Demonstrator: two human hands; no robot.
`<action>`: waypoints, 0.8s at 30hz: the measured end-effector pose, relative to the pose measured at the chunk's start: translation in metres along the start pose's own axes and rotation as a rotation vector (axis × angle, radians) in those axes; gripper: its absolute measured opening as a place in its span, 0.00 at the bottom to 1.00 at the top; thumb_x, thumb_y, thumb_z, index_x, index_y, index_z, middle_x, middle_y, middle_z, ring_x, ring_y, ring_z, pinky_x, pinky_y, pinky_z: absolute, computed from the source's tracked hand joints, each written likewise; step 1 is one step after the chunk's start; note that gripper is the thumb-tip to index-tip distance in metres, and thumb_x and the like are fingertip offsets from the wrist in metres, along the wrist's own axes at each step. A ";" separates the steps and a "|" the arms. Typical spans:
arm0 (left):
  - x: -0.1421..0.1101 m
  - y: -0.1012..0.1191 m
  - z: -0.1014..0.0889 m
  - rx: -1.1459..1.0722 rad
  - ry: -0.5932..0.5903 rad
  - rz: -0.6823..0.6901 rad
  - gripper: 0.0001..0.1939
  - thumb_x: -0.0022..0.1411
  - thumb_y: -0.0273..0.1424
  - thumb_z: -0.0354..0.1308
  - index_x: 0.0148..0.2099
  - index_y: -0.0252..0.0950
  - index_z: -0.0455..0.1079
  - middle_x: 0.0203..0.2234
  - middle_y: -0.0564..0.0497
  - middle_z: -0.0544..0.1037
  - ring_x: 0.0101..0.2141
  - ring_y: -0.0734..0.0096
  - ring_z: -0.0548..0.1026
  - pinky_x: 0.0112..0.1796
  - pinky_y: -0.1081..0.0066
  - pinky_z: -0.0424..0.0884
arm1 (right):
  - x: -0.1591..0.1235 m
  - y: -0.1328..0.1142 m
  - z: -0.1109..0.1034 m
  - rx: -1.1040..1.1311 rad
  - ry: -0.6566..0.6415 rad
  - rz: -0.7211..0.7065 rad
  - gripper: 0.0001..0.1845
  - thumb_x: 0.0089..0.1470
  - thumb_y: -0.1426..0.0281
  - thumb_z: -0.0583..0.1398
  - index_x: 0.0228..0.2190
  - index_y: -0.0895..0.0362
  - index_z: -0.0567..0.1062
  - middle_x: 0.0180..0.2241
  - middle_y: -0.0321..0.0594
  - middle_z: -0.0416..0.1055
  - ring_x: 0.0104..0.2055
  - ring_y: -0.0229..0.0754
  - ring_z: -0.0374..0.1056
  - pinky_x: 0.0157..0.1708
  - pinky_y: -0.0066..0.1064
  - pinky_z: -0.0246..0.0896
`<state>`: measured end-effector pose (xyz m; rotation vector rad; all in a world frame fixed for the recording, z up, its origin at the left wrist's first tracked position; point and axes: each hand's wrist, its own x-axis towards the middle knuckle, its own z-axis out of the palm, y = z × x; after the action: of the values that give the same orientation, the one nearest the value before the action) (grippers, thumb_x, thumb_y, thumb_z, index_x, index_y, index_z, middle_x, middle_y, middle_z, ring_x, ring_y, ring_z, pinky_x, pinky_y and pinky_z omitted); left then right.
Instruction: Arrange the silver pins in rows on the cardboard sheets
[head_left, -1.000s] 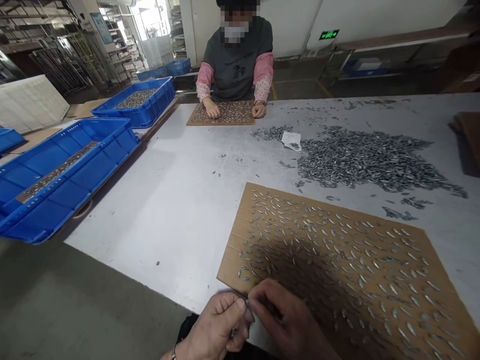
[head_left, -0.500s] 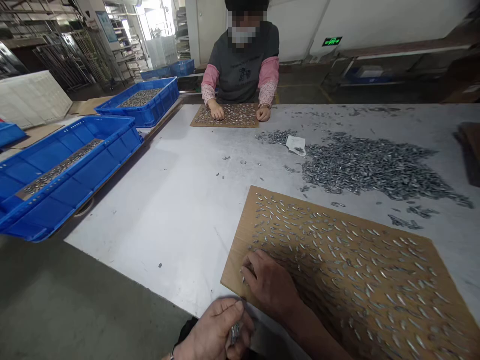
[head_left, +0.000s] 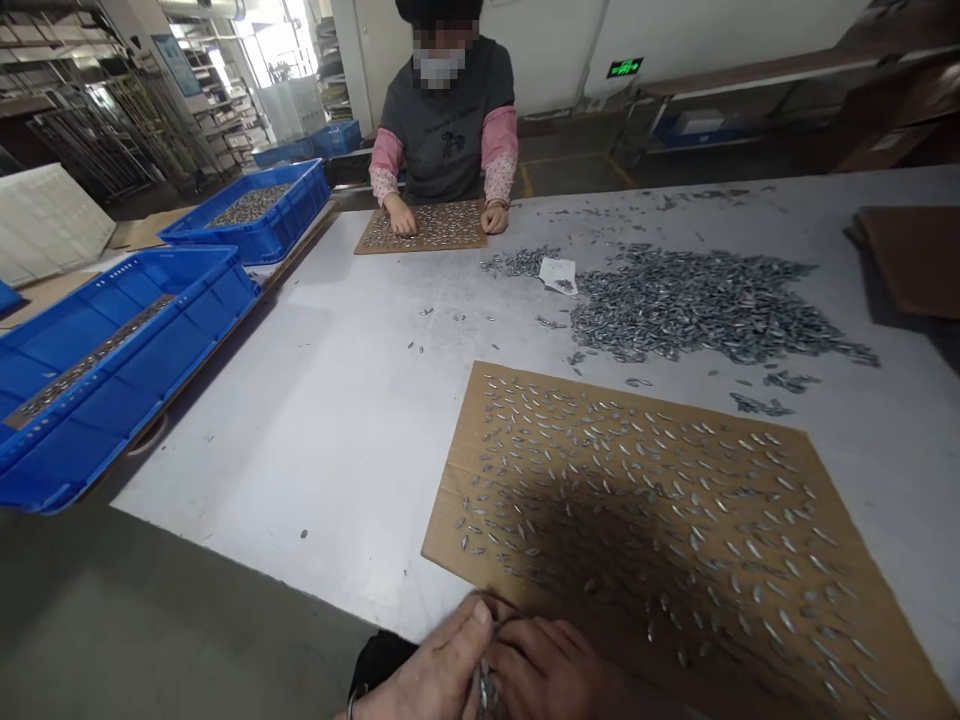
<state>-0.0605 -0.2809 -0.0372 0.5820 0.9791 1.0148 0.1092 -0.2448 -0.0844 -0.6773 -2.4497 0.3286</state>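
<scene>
My left hand (head_left: 446, 660) is at the bottom of the view, just off the near edge of a brown cardboard sheet (head_left: 457, 490). Its fingers are curled round a small bunch of slim grey metal pieces (head_left: 487, 690). My right hand (head_left: 555, 665) is right beside it, fingers bent in against the left thumb and the bunch; whatever lies between its fingertips is hidden. Many similar spindle-shaped pieces (head_left: 615, 410) lie apart in loose rows across the cardboard, and a dark shadow covers its near middle.
Beyond the cardboard, a heap of grey metal pieces (head_left: 690, 305) with a white scrap (head_left: 559, 274) lies on the white table (head_left: 322, 400). Blue crates (head_left: 225, 262) line the left side. A co-worker (head_left: 450, 130) handles another covered cardboard (head_left: 442, 240). Brown sheets (head_left: 911, 260) sit at right.
My right hand has drawn back from the cardboard's left part to my left hand. Pieces now show where it was. The view has swung slightly to the right.
</scene>
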 end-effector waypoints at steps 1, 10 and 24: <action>0.000 0.000 0.001 0.025 -0.009 -0.003 0.32 0.66 0.60 0.55 0.49 0.35 0.76 0.43 0.43 0.76 0.46 0.63 0.72 0.49 0.67 0.68 | -0.001 0.001 -0.002 0.030 -0.015 0.015 0.09 0.66 0.72 0.54 0.37 0.51 0.73 0.35 0.39 0.78 0.35 0.42 0.74 0.37 0.34 0.64; 0.005 -0.007 -0.001 -0.033 -0.078 -0.072 0.25 0.64 0.55 0.63 0.36 0.37 0.64 0.19 0.60 0.65 0.15 0.82 0.54 0.18 0.76 0.49 | 0.013 0.003 -0.030 0.233 0.021 0.257 0.07 0.66 0.73 0.55 0.38 0.50 0.71 0.33 0.35 0.75 0.35 0.39 0.74 0.37 0.28 0.69; -0.004 -0.004 -0.023 -0.006 0.094 -0.105 0.26 0.66 0.54 0.61 0.36 0.34 0.68 0.21 0.55 0.70 0.15 0.84 0.54 0.17 0.74 0.43 | 0.043 0.024 0.014 -0.066 0.172 0.345 0.20 0.71 0.67 0.52 0.27 0.52 0.73 0.23 0.32 0.69 0.27 0.38 0.67 0.37 0.34 0.53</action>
<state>-0.0799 -0.2872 -0.0498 0.4764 1.0778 0.9583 0.0802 -0.2026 -0.0854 -1.1126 -2.1846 0.3082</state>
